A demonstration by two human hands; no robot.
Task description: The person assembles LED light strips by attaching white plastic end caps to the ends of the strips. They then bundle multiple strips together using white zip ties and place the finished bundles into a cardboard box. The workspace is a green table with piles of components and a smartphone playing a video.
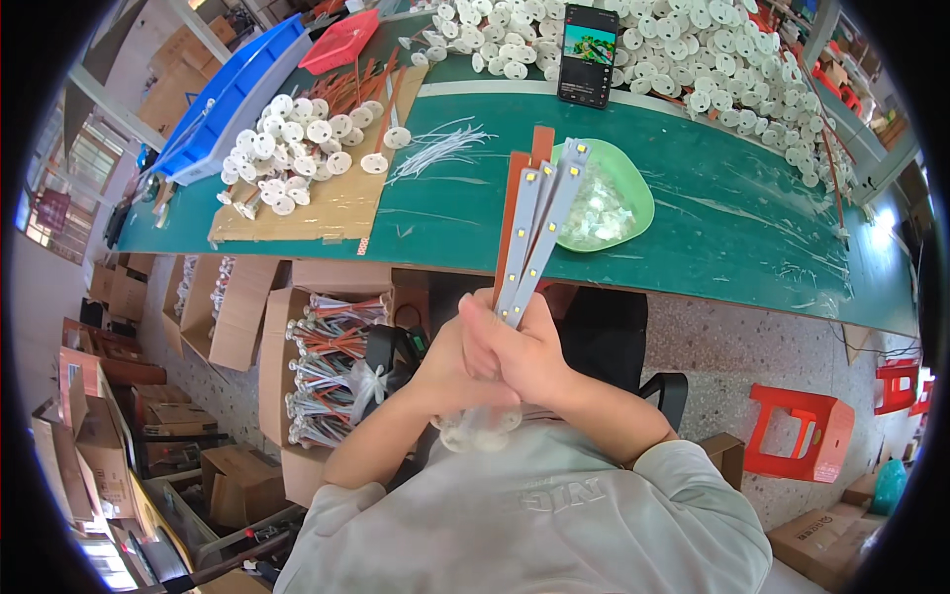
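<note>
A bundle of LED strips [534,223] stands upright before my chest, some showing pale faces with small yellow LEDs, others brown. My left hand [450,361] and my right hand [529,346] are both closed around its lower part, pressed together with fingers overlapping. Below my hands, blurred white round discs [477,428] show at the bundle's lower end. Just behind the strips, a light green bowl [638,188] on the table holds clear and whitish scraps. My palms hide the middle of the bundle.
On the green table [445,238], disc-ended pieces [287,148] lie on cardboard [297,223], beside white ties [440,148]. A blue bin [233,94], red basket [338,42], phone [588,54] and large disc pile [722,59] stand farther back. Below left, a carton [277,371] holds bundles; a red stool [802,436] is right.
</note>
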